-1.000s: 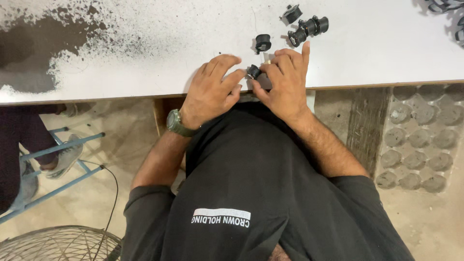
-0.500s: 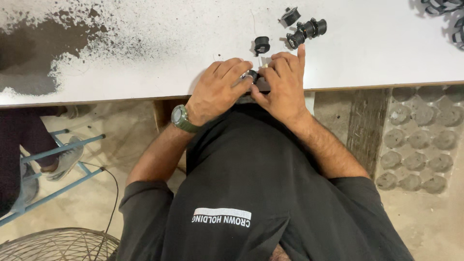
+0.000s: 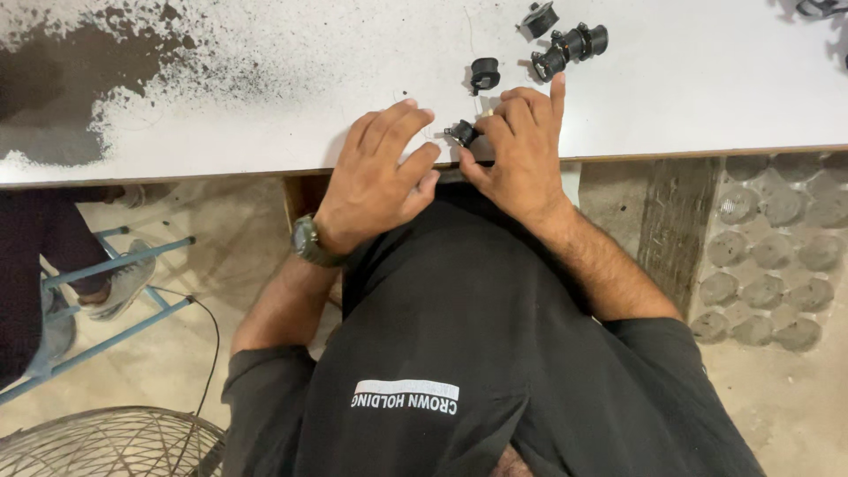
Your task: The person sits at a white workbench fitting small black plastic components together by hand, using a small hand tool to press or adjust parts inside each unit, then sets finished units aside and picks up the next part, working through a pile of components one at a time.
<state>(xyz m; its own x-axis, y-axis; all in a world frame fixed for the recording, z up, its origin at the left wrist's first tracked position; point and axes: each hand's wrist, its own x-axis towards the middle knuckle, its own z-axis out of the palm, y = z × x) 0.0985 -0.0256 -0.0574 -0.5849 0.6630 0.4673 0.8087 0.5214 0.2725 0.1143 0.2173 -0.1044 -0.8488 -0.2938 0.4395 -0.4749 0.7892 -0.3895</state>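
Pinching small black part (image 3: pixel 462 133) w/ right hand (image 3: pixel 521 155) at white table (image 3: pixel 265 106) edge; left hand (image 3: pixel 380 172) spread, just beside part.

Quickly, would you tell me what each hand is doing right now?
Left hand: open, fingers spread on the white table, holding nothing.
Right hand: pinching a small black plastic part.

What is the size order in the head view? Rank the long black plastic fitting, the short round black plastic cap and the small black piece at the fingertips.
long black plastic fitting
short round black plastic cap
small black piece, partly hidden by the right hand, so unsure
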